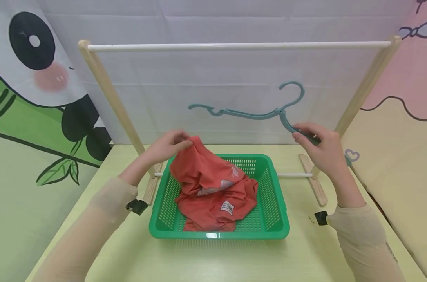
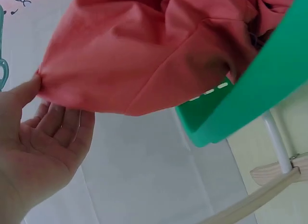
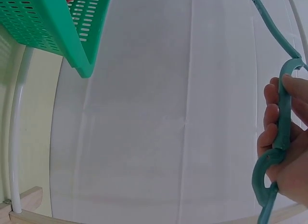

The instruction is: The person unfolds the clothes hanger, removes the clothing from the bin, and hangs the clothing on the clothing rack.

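My left hand pinches the edge of a red shirt between thumb and fingers, lifting that corner above the basket's back left rim. The rest of the garment lies bunched in the green basket, with a white label and a pale print showing. In the left wrist view the red cloth stretches from the fingertips toward the basket. My right hand grips one arm of a teal clothes hanger in the air, its hook pointing up. In the right wrist view the fingers curl around the hanger.
Behind the basket stands a drying rack with a white top rail and wooden side posts. Its feet flank the basket on the pale yellow table. A white sheet hangs at the back, and cartoon-printed panels stand either side.
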### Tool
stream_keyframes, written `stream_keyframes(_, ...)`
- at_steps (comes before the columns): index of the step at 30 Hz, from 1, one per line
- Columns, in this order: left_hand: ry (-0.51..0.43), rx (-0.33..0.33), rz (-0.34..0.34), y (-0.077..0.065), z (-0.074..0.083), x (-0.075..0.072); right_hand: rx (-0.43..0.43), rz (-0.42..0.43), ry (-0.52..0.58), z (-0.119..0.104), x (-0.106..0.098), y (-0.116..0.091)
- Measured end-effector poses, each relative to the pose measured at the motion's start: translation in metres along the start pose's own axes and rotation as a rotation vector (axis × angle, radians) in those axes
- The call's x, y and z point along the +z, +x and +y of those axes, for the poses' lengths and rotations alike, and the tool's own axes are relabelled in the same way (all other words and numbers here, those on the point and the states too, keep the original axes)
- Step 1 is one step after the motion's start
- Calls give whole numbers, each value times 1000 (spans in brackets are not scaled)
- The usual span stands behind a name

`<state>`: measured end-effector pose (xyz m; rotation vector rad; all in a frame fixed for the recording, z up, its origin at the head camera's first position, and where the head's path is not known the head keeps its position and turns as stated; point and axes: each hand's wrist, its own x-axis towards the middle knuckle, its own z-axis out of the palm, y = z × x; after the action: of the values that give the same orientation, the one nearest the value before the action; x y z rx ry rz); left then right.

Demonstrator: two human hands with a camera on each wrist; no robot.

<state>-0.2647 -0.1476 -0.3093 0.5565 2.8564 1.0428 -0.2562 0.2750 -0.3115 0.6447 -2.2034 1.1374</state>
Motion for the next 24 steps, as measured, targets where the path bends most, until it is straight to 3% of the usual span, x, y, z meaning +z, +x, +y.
stream_keyframes(3,2,-30,26,-4,-4,3,3,-7,-3,1,0,-2)
stream_keyframes(12,-58,-35,26,-8,-9,12,-4,-15,-31,4,-1,-4)
stream_keyframes(24,-259,-66,66,-11,-13,2,-10,-55,-35,10,-6,-9)
